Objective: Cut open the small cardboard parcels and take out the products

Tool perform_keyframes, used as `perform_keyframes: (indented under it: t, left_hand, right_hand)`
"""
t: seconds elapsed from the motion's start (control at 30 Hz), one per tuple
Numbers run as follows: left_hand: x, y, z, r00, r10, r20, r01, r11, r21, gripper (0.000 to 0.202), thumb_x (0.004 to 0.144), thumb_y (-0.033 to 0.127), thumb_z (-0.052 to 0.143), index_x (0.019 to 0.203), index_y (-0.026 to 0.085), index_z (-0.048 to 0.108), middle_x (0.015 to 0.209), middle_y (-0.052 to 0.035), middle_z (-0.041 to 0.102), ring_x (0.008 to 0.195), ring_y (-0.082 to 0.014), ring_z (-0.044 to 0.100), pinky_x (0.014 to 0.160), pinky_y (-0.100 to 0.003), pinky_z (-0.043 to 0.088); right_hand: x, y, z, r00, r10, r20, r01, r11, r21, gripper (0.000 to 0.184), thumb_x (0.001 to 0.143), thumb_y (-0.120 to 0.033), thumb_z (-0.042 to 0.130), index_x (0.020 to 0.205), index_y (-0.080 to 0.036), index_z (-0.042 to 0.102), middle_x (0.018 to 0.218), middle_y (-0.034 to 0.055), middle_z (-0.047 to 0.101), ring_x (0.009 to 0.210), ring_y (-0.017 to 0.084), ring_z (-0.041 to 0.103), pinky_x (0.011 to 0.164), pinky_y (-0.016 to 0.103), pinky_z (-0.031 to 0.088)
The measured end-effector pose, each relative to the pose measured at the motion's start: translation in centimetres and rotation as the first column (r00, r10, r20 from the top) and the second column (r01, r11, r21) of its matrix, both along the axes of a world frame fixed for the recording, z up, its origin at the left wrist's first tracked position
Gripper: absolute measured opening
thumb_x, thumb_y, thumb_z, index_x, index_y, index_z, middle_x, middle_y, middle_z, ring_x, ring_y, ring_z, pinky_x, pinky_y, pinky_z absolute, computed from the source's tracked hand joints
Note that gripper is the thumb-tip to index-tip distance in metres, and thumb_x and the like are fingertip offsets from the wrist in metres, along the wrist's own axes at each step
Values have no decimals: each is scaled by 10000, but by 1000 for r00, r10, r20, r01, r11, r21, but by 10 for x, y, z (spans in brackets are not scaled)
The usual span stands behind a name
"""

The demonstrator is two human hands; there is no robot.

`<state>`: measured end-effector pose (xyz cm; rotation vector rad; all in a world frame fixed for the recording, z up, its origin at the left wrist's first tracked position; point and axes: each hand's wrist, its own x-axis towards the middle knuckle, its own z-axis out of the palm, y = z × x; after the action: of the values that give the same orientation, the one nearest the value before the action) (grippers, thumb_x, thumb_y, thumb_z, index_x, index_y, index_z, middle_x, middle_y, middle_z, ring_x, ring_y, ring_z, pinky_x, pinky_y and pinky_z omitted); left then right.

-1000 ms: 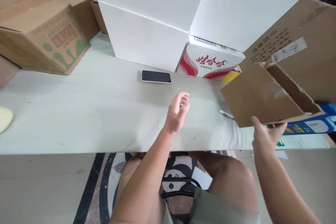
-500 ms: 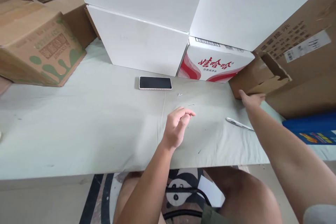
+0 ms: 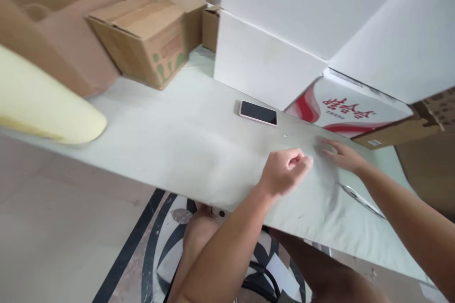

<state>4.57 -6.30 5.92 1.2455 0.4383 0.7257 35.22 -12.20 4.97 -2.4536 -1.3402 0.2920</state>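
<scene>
My left hand (image 3: 286, 171) is above the cloth-covered table (image 3: 170, 137), its fingers curled into a loose fist and nothing visible in them. My right hand (image 3: 343, 156) is open, fingers apart, over the cloth in front of the red-and-white carton (image 3: 348, 109). It holds nothing. Beside my right forearm lies a slim, silver-white pen-like tool (image 3: 362, 201). A phone (image 3: 258, 112) with a dark screen lies beyond my left hand. Between the phone and my hands is a tiny white scrap (image 3: 286, 136).
White panels or boxes (image 3: 266, 61) rise along the back. At the right stands a small brown box (image 3: 386, 135) against a larger carton. A green-printed cardboard box (image 3: 142, 42) is at the back left. Near the left edge is a pale yellow rounded object (image 3: 50, 99).
My view has swung left, bringing the yellow object in. My right hand has left the small brown box, now farther back against the carton. My left hand remains curled.
</scene>
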Motion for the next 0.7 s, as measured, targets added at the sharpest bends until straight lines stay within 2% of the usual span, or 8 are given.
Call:
perform_keyframes:
  t: [0.1, 0.23, 0.3, 0.4, 0.47, 0.57, 0.63, 0.7]
  left_hand:
    - [-20, 4, -3, 994, 89, -59, -96, 989, -114, 433, 847, 392, 610, 613, 229, 285, 584, 50, 278, 559, -108, 264, 541, -309, 221]
    - [-52, 17, -2, 980, 183, -82, -195, 965, -176, 464, 860, 322, 544, 570, 225, 196, 555, 42, 196, 525, -88, 188, 516, -317, 127]
    - [-67, 26, 0, 970, 233, -66, -242, 953, -184, 454, 858, 304, 516, 550, 221, 192, 549, 40, 175, 523, -81, 167, 523, -321, 106]
    - [-84, 39, 0, 943, 328, -56, -332, 917, -222, 440, 830, 265, 514, 526, 218, 198, 534, 42, 163, 518, -75, 159, 525, -318, 101]
    - [-91, 47, -1, 926, 372, -69, -375, 883, -282, 439, 819, 255, 512, 520, 221, 193, 529, 46, 144, 512, -71, 143, 524, -316, 87]
    - [-96, 54, -3, 912, 406, -55, -396, 839, -374, 445, 840, 273, 494, 542, 232, 167, 547, 51, 111, 521, -70, 107, 532, -314, 58]
    - [-99, 56, -3, 901, 432, -24, -409, 832, -375, 462, 865, 302, 499, 568, 235, 151, 565, 51, 108, 542, -71, 99, 544, -314, 47]
    - [-103, 58, -2, 891, 453, 15, -419, 834, -359, 489, 886, 333, 519, 588, 232, 145, 578, 50, 116, 559, -71, 103, 554, -312, 49]
  right_hand:
    - [-53, 49, 3, 988, 151, 23, -148, 984, -102, 345, 800, -357, 683, 1107, -208, 729, 1314, 189, 718, 1108, 370, 693, 1044, 562, 529]
    - [-139, 138, 5, 921, 387, 54, -380, 919, -100, 524, 859, -431, 595, 1342, -241, 673, 1478, 130, 629, 1321, 361, 618, 1165, 563, 484]
    - [-190, 189, 8, 853, 515, 84, -512, 857, -53, 543, 877, -413, 579, 1387, -242, 653, 1520, 132, 587, 1393, 360, 570, 1222, 573, 442]
    - [-273, 264, 17, 673, 700, 239, -733, 675, 83, 550, 900, -342, 544, 1427, -209, 622, 1515, 170, 556, 1425, 357, 539, 1234, 584, 443]
    - [-326, 305, 28, 612, 729, 306, -787, 600, 145, 584, 897, -289, 533, 1478, -240, 574, 1556, 146, 514, 1459, 349, 503, 1248, 583, 438]
    - [-390, 345, 48, 609, 700, 374, -789, 586, 187, 661, 872, -248, 529, 1531, -297, 514, 1631, 94, 440, 1506, 358, 445, 1231, 605, 457]
    - [-416, 358, 58, 583, 699, 415, -800, 584, 140, 643, 858, -249, 535, 1496, -329, 547, 1660, 52, 418, 1519, 372, 427, 1235, 643, 437]
    - [-429, 364, 63, 552, 709, 439, -806, 589, 61, 566, 853, -262, 533, 1409, -328, 614, 1679, 21, 410, 1530, 382, 414, 1244, 676, 408]
